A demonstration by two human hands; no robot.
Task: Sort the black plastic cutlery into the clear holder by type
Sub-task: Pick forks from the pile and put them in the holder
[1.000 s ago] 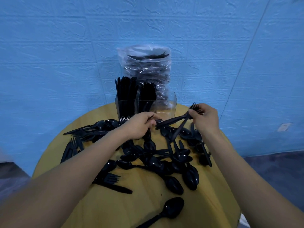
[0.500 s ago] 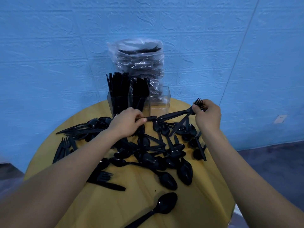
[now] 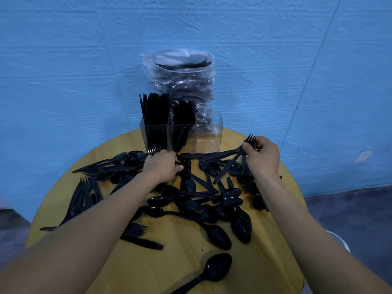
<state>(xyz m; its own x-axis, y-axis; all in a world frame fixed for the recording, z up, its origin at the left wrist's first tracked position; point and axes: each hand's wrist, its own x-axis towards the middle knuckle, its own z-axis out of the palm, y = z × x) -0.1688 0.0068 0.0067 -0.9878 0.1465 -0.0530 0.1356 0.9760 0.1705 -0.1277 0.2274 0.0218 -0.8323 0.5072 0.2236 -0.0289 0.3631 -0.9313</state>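
A heap of black plastic cutlery [image 3: 197, 200] lies across the round wooden table [image 3: 148, 272]. The clear holder [image 3: 207, 134] stands at the table's far edge; its left and middle compartments hold upright black cutlery, its right one looks empty. My right hand [image 3: 262, 158] grips a bundle of forks [image 3: 224, 154] by their tine ends. My left hand [image 3: 162, 166] is curled on the pile just in front of the holder, its fingers on the handle ends of that bundle; a fork's tines show above its knuckles.
A clear plastic bag of more black cutlery [image 3: 182, 81] stands behind the holder against the blue wall. A lone spoon [image 3: 210, 270] lies near the table's front edge. Forks [image 3: 84, 194] lie at the left rim. Dark floor lies to the right.
My left hand has slid left and down onto the pile near the holder. My right hand keeps hold of the fork bundle, roughly where it was.
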